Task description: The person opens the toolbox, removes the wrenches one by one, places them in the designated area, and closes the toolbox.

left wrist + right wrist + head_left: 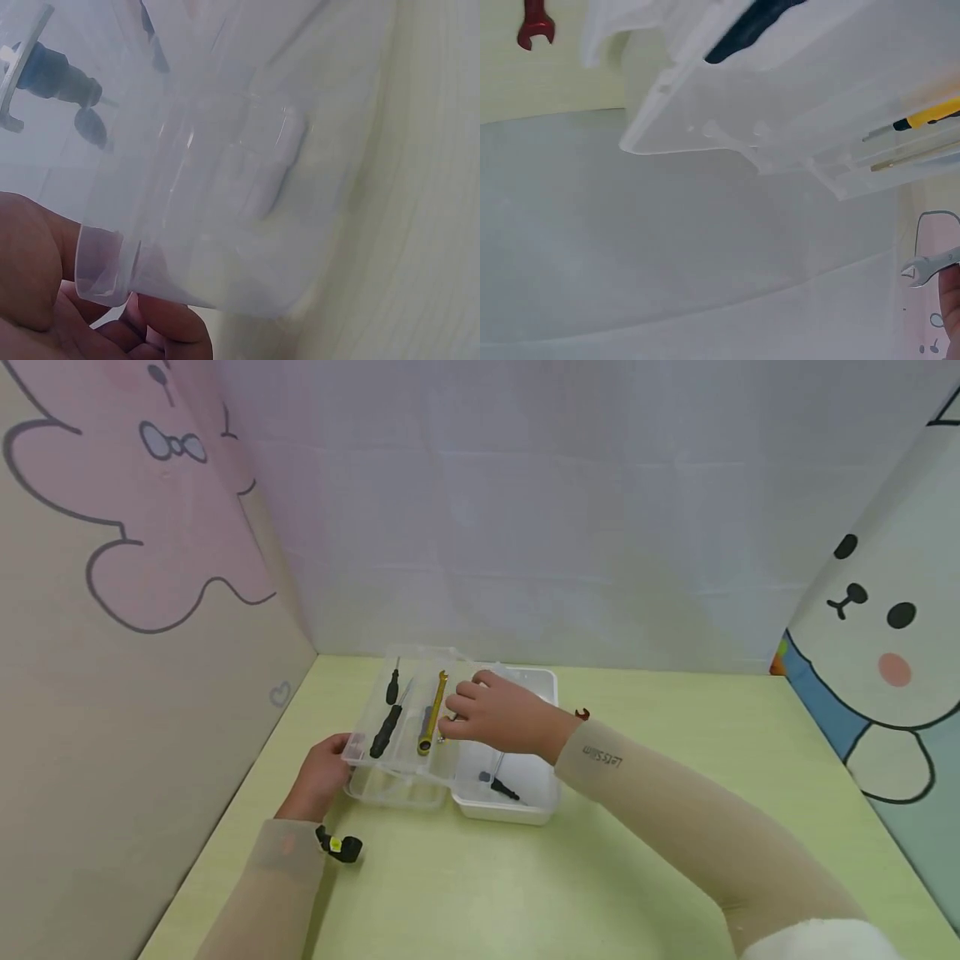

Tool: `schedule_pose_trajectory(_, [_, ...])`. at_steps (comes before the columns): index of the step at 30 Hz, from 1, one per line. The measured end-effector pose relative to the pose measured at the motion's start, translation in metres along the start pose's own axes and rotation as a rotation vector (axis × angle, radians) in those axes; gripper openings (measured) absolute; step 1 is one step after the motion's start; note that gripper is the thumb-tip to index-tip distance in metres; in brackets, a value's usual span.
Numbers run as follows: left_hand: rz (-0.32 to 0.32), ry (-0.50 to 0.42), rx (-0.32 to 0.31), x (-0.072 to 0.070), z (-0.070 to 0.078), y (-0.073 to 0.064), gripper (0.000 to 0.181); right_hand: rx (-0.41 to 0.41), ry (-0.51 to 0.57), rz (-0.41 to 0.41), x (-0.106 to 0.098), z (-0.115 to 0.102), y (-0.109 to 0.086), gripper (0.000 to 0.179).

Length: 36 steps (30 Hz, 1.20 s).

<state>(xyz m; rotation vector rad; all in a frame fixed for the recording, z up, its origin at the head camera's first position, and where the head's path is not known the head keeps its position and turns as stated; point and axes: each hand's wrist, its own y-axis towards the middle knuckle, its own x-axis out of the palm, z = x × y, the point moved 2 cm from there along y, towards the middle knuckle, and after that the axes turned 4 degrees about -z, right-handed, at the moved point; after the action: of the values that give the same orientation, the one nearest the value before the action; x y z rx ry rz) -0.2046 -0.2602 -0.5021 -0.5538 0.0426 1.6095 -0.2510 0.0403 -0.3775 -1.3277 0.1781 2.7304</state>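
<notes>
My left hand (321, 777) pinches the front left corner of a clear plastic tray (397, 765); the left wrist view shows thumb and fingers around its edge. In that tray lie a small dark screwdriver (393, 687), a larger black-handled screwdriver (386, 732) and a gold wrench (432, 714). My right hand (491, 714) is above the tray's right side, its fingers bent. A silver open-end wrench (934, 266) is held in those fingers, its jaw end sticking out in the right wrist view.
Beneath and right of the tray stands a white box (506, 812) holding a dark-handled screwdriver (504, 788). Another clear compartment (397, 796) shows below the tray. A red wrench (582, 714) lies on the table right of the box. Curtains rise behind and at both sides.
</notes>
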Motion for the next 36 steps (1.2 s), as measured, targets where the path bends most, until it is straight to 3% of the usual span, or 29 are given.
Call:
schedule_pose_trajectory(5, [-0.004,0.003,-0.005,-0.001,0.0,0.0,0.05,0.041,0.054,-0.026,0.009,-0.006,-0.033,0.029])
schedule_pose_trajectory(15, [0.01,0.009,0.034,0.001,0.002,-0.002,0.049,0.29,0.313,0.01,0.03,-0.016,-0.098,0.043])
schedule_pose_trajectory(20, [0.017,0.016,0.028,0.0,0.002,-0.003,0.048,0.491,0.537,0.014,0.036,-0.019,-0.118,0.046])
schedule_pose_trajectory(29, [-0.002,-0.001,0.019,0.0,0.002,-0.004,0.047,0.866,0.875,0.013,0.044,-0.026,-0.159,0.025])
schedule_pose_trajectory(36, [-0.004,-0.008,0.025,-0.001,0.002,-0.005,0.053,1.113,1.176,0.072,0.055,-0.029,-0.189,0.031])
